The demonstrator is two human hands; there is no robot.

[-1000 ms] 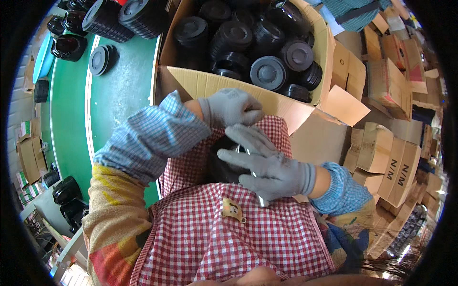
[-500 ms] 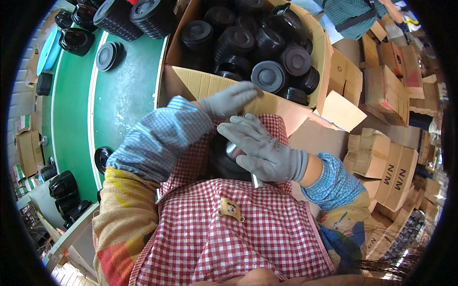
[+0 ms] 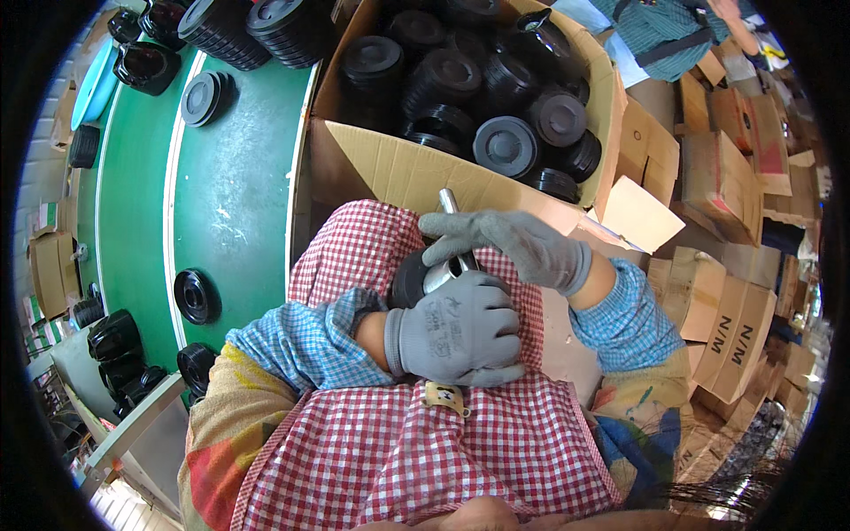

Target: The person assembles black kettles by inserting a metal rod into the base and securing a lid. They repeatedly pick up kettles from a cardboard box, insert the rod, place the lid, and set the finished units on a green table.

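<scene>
On my lap lies a black round thing [image 3: 408, 281], mostly covered by my hands. A shiny silver metal cylinder [image 3: 437, 278] sits on it, and a thin metal rod [image 3: 449, 202] sticks out beyond my right hand. My right hand [image 3: 522, 248], in a grey glove, lies across the rod with fingers stretched and thumb apart. Just nearer to me, my grey-gloved left hand [image 3: 460, 332] has its fingers curled in. Whatever it grips is hidden beneath it.
Ahead stands an open cardboard box [image 3: 381, 168] full of black round lids. On the left, a green table [image 3: 235, 195] carries lid stacks [image 3: 205, 99] and a black round piece [image 3: 197, 296]. Cartons [image 3: 722, 181] are piled at right; another person [image 3: 660, 40] is at the far right.
My left hand has come back from beside the box to my lap and curled. My right hand has shifted slightly away and right. The rod's far end has come into view.
</scene>
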